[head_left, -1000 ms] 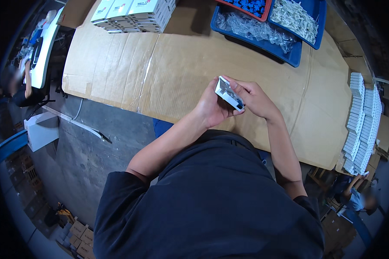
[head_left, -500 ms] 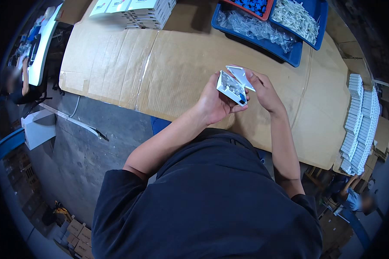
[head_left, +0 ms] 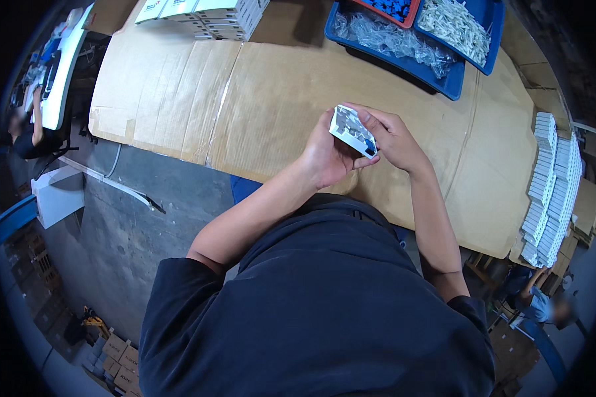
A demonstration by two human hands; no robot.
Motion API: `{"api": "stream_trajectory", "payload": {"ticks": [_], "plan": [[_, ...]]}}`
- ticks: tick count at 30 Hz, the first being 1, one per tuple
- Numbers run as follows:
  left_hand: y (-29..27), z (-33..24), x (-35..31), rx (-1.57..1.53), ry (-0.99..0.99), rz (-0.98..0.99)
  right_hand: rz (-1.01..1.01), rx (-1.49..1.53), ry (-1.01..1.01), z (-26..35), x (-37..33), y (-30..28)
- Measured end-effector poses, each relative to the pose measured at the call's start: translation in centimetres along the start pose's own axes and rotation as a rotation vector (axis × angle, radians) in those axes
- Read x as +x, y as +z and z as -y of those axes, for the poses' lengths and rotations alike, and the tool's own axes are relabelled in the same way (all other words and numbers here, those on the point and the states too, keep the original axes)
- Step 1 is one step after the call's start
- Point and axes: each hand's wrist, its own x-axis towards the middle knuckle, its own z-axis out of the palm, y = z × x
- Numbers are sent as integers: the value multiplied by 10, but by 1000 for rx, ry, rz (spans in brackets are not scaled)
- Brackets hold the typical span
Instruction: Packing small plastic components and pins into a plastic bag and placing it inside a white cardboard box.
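Both hands are up on one small white folded-card box with a blue end (head_left: pixel 353 130), held just above the cardboard-covered tabletop (head_left: pixel 258 92), near its front edge. The left hand (head_left: pixel 326 155) cups the box from below and the left, its grip closed on it with the thumb pressed along the lower edge. The right hand (head_left: pixel 392 137) comes in from the box's right, fingers curled over the top corner and closed on it too (so the box is pinched between the two hands, tilted, one white face turned up toward the camera).

Beyond the box, at the far edge, sits a blue plastic tray (head_left: pixel 404 54) with clear plastic bags in it, and next to that another blue tray full of small white parts (head_left: pixel 457 26). Far left of the box, at the far corner, is a stack of flat white cartons (head_left: pixel 212 12). Well to the right of the box, rows of small white boxes (head_left: pixel 549 188) line the tabletop's right end.
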Motion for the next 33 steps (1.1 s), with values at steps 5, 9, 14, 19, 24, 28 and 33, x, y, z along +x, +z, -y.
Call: {"api": "stream_trajectory", "payload": {"ticks": [5,9,14,19,24,28,33], "plan": [[1,0,-3,-9,-13,14,22,49,90,11,-1,-6],[1,1,0,8,6,54,-4,-14,36,8,1,-4],[7,1,-2,52,29,8,-31,-44,-44,-2,2,-2],[2,3,0,19,35,9,-17,-76,-25,-6,0,1],[5,5,-2,12,23,-41,-46,-77,-57,-8,-1,5],[6,5,-2,26,19,-58,-35,-71,-94,-13,0,3],[4,6,-1,27,5,-93,-22,-101,-120,-16,0,2]]}}
